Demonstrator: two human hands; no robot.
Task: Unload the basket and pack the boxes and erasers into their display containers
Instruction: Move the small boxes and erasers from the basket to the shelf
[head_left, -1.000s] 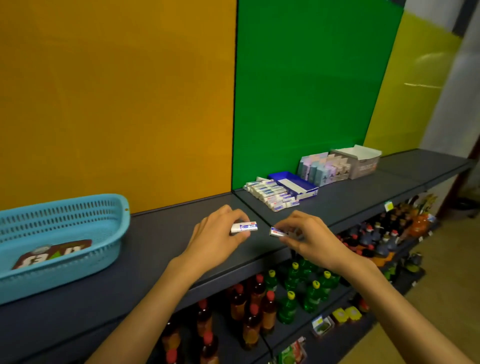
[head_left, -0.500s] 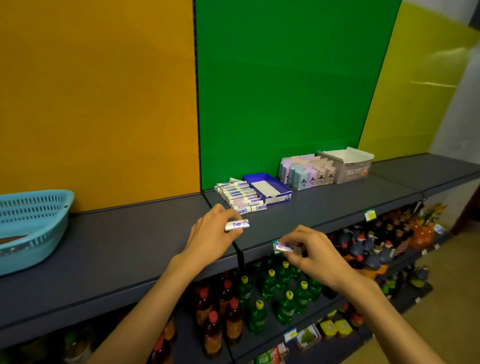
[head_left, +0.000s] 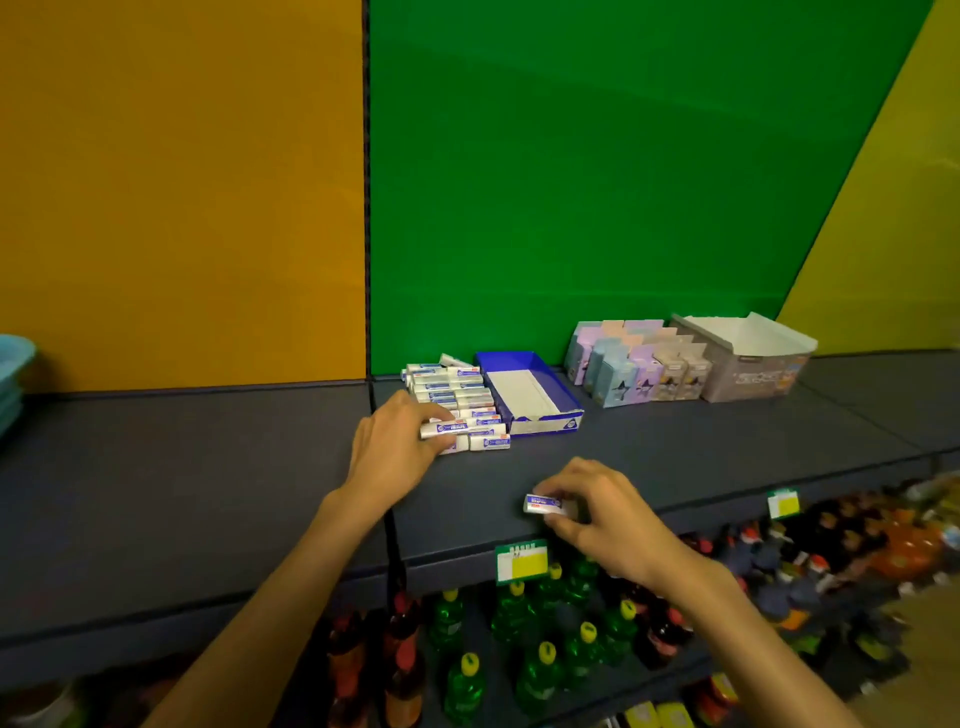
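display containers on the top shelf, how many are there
2. The blue display box, open with a white floor, sits right of the eraser pile. The grey display box stands further right, past the pastel boxes. Others may lie out of view.

At the shelf's (head_left: 675, 457) back edge, the erasers (head_left: 457, 400) were stacked left of the tray (head_left: 540, 421); the boxes (head_left: 639, 369) and carton (head_left: 748, 364) were placed farther right.

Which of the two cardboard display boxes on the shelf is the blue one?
The blue display box, the low tray right beside the pile of erasers. The other box, farther right past the pastel packets, is grey and taller.
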